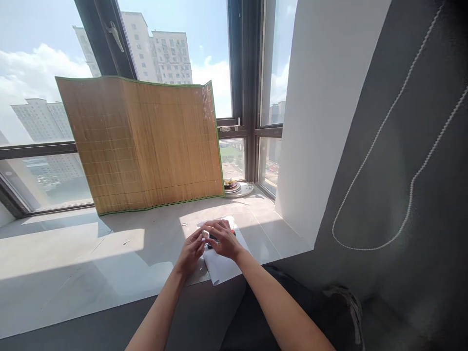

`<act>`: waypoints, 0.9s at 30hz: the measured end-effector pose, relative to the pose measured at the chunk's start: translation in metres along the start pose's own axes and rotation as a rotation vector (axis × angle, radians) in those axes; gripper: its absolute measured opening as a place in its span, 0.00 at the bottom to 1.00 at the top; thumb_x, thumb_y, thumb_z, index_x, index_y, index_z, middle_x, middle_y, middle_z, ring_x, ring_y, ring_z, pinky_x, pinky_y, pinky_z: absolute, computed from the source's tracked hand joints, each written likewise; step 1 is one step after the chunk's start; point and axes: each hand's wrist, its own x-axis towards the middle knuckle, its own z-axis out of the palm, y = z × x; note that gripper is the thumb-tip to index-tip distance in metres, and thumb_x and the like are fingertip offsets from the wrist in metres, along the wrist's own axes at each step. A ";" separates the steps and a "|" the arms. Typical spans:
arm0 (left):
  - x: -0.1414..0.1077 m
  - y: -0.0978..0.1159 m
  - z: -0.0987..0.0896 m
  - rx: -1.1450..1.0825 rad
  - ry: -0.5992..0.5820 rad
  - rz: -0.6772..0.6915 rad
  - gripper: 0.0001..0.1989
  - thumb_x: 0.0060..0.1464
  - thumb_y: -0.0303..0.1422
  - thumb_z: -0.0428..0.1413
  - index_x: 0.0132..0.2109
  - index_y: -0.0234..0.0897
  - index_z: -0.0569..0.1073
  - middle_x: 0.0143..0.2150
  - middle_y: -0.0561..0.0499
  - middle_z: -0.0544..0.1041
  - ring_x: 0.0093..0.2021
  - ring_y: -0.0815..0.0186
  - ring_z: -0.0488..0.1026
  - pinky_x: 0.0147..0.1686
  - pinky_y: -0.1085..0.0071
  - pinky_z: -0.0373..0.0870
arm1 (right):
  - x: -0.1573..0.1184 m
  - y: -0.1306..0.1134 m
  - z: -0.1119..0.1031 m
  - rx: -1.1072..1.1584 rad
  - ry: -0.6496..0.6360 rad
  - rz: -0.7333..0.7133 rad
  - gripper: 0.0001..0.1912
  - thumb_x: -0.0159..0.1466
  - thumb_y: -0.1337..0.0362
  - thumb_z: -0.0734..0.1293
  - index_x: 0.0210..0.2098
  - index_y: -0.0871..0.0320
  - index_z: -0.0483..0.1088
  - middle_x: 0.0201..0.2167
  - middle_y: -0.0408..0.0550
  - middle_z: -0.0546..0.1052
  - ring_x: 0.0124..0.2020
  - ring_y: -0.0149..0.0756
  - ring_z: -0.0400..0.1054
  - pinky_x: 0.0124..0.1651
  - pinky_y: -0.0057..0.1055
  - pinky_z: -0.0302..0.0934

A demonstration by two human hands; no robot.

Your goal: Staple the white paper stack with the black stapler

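Dark item (214, 238) lower centre of frame, over paper (224, 269) on sill (157, 234). Right hand (225, 241) curled over it, left hand (190, 250) bunched close beside; whether either grip holds anything: cannot tell. Item probably light, stiff; grasp by sides. Paper likely limp; lift by edge.

No legible text, labels or numbers, as far as discernible

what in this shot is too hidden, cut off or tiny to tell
All in the head view:
Dark thing: mostly covered by the right hand.
Pale thing by the left hand: too small.
Plates: left side hidden by the slatted mat.
Beaded cord: cut off by top and right edges.
Bit on the sill: too small.
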 end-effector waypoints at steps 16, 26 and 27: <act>0.004 -0.005 -0.005 0.228 -0.033 0.123 0.27 0.50 0.41 0.74 0.56 0.37 0.81 0.31 0.50 0.78 0.19 0.77 0.54 0.18 0.76 0.49 | 0.002 0.011 -0.002 0.252 0.259 0.172 0.04 0.69 0.65 0.69 0.40 0.51 0.77 0.38 0.47 0.82 0.43 0.43 0.71 0.50 0.41 0.66; 0.001 0.001 -0.002 0.139 -0.007 0.095 0.16 0.53 0.42 0.69 0.42 0.35 0.79 0.30 0.55 0.72 0.21 0.76 0.61 0.20 0.77 0.58 | -0.040 0.112 -0.029 -0.307 0.134 0.920 0.14 0.57 0.79 0.65 0.31 0.56 0.77 0.36 0.54 0.80 0.46 0.47 0.71 0.49 0.40 0.60; 0.000 0.001 -0.002 0.133 -0.002 0.093 0.16 0.53 0.42 0.68 0.41 0.35 0.78 0.30 0.56 0.71 0.21 0.76 0.61 0.20 0.77 0.59 | -0.042 0.116 -0.028 -0.315 0.071 0.973 0.14 0.58 0.79 0.65 0.33 0.56 0.78 0.38 0.55 0.80 0.47 0.47 0.71 0.50 0.39 0.60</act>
